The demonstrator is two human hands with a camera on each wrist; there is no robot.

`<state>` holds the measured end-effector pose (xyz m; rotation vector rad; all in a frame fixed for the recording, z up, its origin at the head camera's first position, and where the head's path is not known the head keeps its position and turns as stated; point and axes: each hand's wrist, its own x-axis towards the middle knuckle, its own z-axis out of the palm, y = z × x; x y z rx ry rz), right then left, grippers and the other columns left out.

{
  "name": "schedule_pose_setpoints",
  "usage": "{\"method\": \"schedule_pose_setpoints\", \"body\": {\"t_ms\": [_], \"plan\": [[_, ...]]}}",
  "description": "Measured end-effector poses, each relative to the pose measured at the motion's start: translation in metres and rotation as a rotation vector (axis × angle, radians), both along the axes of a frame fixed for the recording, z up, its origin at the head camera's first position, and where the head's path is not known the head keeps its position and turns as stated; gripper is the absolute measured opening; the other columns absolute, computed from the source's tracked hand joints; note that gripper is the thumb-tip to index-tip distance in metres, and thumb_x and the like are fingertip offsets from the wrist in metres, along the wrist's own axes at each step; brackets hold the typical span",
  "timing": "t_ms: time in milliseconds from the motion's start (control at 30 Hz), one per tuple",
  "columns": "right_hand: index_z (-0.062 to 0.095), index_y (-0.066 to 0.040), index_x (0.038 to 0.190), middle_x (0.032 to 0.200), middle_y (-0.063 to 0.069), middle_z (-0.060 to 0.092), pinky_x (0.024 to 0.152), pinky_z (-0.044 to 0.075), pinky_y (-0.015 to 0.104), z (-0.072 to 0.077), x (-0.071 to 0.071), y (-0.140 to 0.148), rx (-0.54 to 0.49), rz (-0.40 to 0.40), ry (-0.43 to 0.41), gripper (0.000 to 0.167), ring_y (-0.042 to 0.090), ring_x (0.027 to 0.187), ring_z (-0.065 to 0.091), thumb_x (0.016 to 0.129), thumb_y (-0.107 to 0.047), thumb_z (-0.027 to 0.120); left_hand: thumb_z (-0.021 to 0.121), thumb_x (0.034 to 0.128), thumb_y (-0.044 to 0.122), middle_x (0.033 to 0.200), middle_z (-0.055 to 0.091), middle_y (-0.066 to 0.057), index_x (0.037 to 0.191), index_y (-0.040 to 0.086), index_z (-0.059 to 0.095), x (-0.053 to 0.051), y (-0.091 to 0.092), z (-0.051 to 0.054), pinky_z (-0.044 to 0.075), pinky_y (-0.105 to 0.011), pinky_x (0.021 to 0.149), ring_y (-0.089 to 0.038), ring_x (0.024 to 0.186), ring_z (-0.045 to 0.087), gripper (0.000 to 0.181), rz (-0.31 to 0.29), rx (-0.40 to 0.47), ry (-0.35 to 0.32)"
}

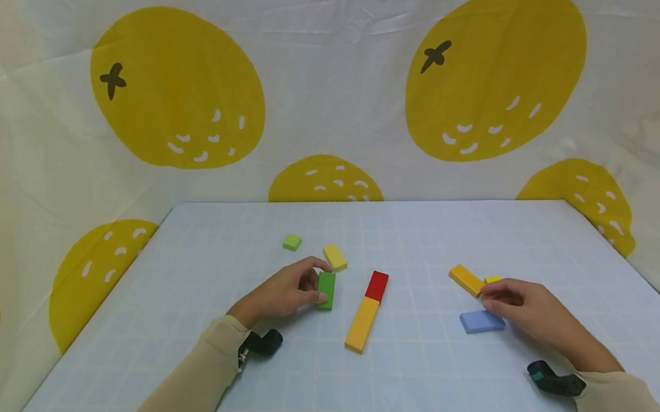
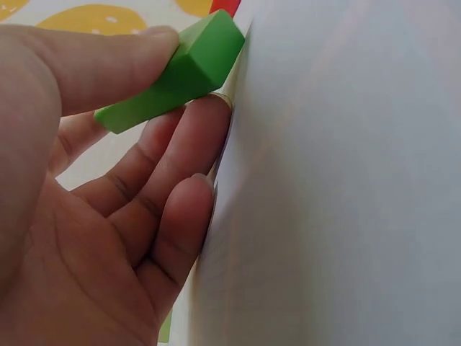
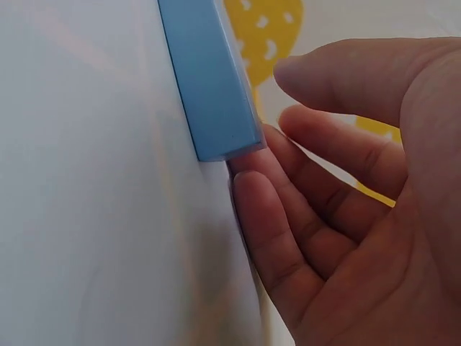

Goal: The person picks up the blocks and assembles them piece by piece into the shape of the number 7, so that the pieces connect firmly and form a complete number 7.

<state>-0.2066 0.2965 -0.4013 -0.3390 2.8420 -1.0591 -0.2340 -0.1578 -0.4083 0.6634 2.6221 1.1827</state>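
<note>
In the head view my left hand [image 1: 287,290] pinches a green rectangular block [image 1: 326,291] between thumb and fingers. The left wrist view shows the thumb on one face of that green block [image 2: 194,68], with the other fingers loosely bent near the tabletop. My right hand [image 1: 530,313] is over the right side of the table, its fingers loosely bent with nothing seen between them. Beside its fingertips lies a blue block [image 1: 481,322]; in the right wrist view the thumb is apart from this blue block [image 3: 212,86]. A yellow block [image 1: 492,279] is partly hidden behind the right hand.
An orange block [image 1: 466,280] lies left of the right hand. Mid-table, a red block [image 1: 377,287] and a yellow-orange block [image 1: 362,325] lie end to end. A pale yellow block [image 1: 334,257] and a small light green block [image 1: 292,242] lie farther back on the checked tabletop [image 1: 418,395].
</note>
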Motion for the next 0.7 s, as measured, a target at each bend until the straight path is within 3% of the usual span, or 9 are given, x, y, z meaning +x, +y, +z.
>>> {"method": "schedule_pose_setpoints", "body": {"t_ms": [233, 500, 700], "plan": [[0.068, -0.009, 0.121, 0.113, 0.004, 0.069, 0.091, 0.052, 0.045, -0.0027, 0.0017, 0.0020, -0.006, 0.008, -0.033, 0.038, 0.025, 0.103, 0.059, 0.096, -0.037, 0.068, 0.073, 0.0934, 0.019, 0.098, 0.059, -0.001, 0.133, 0.023, 0.054, 0.0002, 0.0007, 0.0009, 0.049, -0.033, 0.075, -0.018, 0.087, 0.057, 0.044, 0.017, 0.015, 0.025], [0.069, -0.011, 0.120, 0.110, 0.000, 0.068, 0.081, 0.051, 0.023, -0.0047, 0.0005, 0.0039, 0.012, 0.061, -0.035, 0.038, 0.021, 0.099, 0.058, 0.094, -0.039, 0.070, 0.069, 0.0960, 0.017, 0.106, 0.059, -0.003, 0.138, 0.025, 0.054, -0.0004, 0.0032, -0.0013, 0.054, -0.034, 0.077, -0.020, 0.088, 0.062, 0.046, 0.052, 0.041, -0.016], [0.070, -0.013, 0.122, 0.114, 0.001, 0.068, 0.083, 0.050, 0.023, -0.0018, 0.0008, 0.0047, 0.034, 0.076, -0.042, 0.041, 0.023, 0.102, 0.057, 0.093, -0.042, 0.071, 0.068, 0.0970, 0.017, 0.109, 0.060, -0.002, 0.140, 0.026, 0.054, -0.0008, 0.0071, -0.0014, 0.053, -0.035, 0.083, -0.022, 0.094, 0.060, 0.046, 0.079, 0.050, -0.034]]}}
